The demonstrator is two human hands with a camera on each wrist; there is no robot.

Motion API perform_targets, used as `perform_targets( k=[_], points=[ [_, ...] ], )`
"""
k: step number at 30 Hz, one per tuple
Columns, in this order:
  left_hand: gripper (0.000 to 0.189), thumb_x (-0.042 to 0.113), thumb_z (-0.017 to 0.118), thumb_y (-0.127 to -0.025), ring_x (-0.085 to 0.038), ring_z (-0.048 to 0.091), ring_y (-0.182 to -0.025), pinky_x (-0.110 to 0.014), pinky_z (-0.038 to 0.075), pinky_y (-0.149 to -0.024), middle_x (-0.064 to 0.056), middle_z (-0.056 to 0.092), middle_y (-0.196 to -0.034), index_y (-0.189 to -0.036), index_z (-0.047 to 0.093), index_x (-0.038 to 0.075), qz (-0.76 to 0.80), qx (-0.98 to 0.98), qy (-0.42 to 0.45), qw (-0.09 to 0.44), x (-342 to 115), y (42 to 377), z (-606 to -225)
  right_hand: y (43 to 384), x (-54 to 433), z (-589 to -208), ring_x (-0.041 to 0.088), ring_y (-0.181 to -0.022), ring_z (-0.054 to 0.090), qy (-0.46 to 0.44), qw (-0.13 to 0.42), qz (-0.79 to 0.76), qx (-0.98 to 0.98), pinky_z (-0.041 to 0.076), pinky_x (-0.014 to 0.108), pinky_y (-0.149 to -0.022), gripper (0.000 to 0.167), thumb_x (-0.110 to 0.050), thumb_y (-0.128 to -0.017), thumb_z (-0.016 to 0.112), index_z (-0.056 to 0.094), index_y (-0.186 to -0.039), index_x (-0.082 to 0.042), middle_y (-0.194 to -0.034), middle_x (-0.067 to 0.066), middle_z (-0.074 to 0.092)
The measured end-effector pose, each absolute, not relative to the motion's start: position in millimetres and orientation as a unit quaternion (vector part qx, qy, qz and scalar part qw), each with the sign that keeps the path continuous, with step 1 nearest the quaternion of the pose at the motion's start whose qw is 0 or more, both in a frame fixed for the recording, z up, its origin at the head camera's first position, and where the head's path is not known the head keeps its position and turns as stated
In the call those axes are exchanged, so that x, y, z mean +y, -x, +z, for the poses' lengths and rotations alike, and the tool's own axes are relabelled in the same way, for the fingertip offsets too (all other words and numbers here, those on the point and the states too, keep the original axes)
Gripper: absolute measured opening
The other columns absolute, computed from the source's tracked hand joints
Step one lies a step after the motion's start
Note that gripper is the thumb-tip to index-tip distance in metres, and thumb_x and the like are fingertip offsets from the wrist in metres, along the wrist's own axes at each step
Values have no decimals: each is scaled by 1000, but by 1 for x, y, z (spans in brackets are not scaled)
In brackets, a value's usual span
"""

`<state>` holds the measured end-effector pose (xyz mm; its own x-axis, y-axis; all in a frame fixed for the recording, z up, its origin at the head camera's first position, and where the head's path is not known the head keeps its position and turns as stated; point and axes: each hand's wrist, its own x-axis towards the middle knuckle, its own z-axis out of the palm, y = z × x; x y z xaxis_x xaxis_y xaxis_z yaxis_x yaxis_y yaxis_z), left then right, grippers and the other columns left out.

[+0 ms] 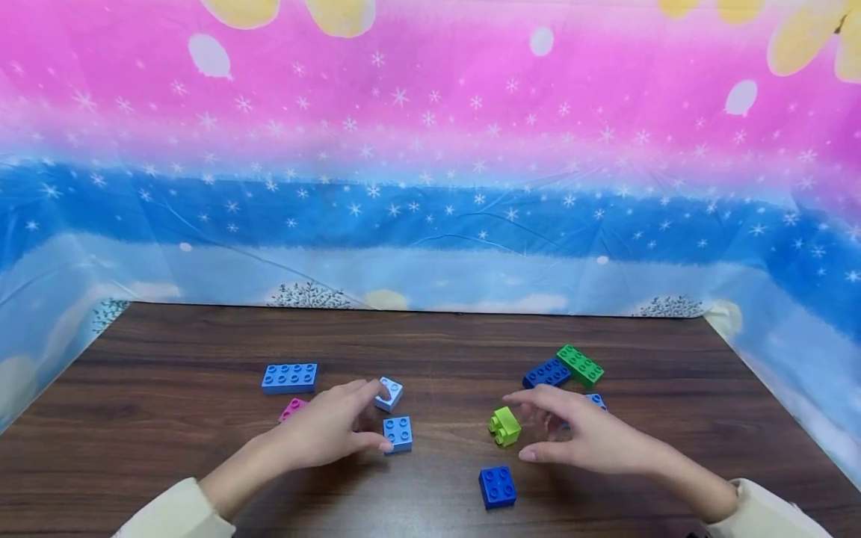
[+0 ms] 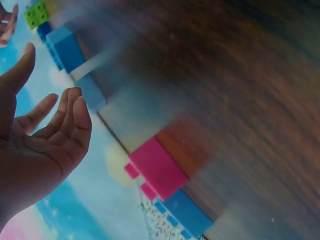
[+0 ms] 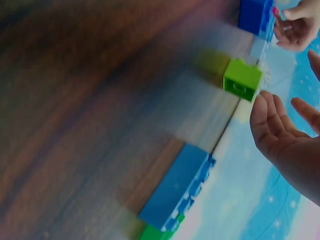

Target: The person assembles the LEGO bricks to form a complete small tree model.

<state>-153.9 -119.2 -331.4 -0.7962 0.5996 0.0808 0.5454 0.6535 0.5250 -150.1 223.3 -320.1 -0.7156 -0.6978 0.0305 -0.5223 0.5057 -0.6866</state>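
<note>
My left hand hovers over the table, thumb and fingers apart, holding nothing. Its index fingertip overlaps a pale blue brick in the head view, and the thumb tip is right at the edge of a light blue square brick. Partly hidden behind that hand lies a pink brick. My right hand has loosely bent fingers with nothing between them. Just left of its fingertips, a lime green brick lies tipped on its side. A dark blue square brick sits nearer the front, studs up.
At the far left lies a long light blue brick. Behind the right hand, a dark blue long brick touches a green one; another blue brick is mostly covered by that hand. A patterned cloth borders the wooden table.
</note>
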Motion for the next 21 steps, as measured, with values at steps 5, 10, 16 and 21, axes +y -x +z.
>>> perform_targets(
  k=[5,10,16,21],
  points=[
    [41,30,71,-79,-3,42,-58,-23,39,-55,8,51,-71,-105,54,4,293,895,-329,75,-114,158,-337,147,218,-327,10,-82,55,374,170,-376,831,50,27,-67,53,-29,-87,63,44,-131,-7,-99,8,54],
    [27,21,72,-79,-2,42,-59,-22,39,-56,10,49,-68,-97,57,9,295,887,-346,77,-108,161,-341,145,215,-331,7,-79,54,397,172,-380,817,50,25,-64,50,-27,-87,63,46,-129,-5,-99,7,54],
    [24,17,71,-80,-2,44,-61,-22,41,-58,9,50,-71,-99,58,8,313,878,-353,81,-100,163,-345,142,211,-335,5,-77,54,413,172,-376,811,50,24,-63,48,-26,-86,64,48,-125,-4,-97,6,54],
    [25,18,70,-81,-2,46,-62,-22,42,-59,8,53,-73,-100,58,7,320,878,-346,87,-94,164,-348,141,208,-340,6,-76,53,419,164,-369,813,49,22,-61,46,-26,-85,65,50,-123,-5,-96,3,53]
  ],
)
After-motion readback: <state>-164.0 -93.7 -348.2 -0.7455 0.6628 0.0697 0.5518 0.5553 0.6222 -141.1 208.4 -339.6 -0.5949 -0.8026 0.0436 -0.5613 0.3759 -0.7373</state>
